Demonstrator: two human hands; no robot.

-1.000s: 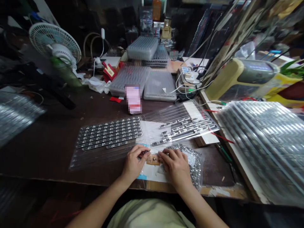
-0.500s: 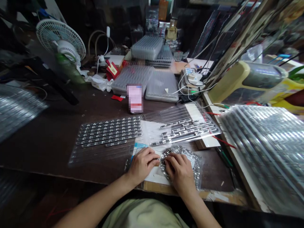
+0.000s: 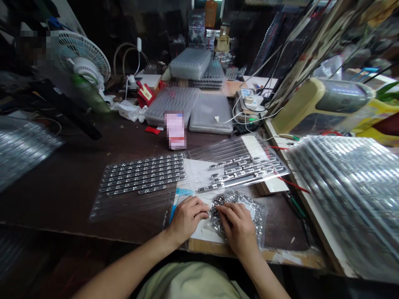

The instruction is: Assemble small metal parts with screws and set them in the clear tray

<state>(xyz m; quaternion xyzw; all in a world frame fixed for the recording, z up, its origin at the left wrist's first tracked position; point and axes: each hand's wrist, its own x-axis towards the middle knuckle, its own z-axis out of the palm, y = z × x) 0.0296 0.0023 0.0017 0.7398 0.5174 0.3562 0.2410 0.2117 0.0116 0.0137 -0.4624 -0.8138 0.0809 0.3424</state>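
The left hand (image 3: 190, 216) is resting over the white sheet (image 3: 201, 236) at the near edge of the desk (image 3: 68, 178), its fingers curling and pointing right; I cannot tell whether they are gripping anything. The right hand (image 3: 238, 224) is reaching over the clear bag of small metal parts (image 3: 258, 230), its bent fingertips pointing far-left and touching the dark parts at the bag's left side; whether they are pinching a piece is not showing. The bag is lying flat, just right of the left hand; its long axis is hard to tell, as the right hand is covering its middle.

Farther left, the clear ribbed tray (image 3: 124, 207) is holding rows of dark parts (image 3: 143, 172), whose long axes are running left to right, the right ends slanting slightly far. Beyond the bag, the second ribbed tray (image 3: 215, 150) is lying along the same slant, more steeply, carrying shorter, broken rows (image 3: 249, 168).
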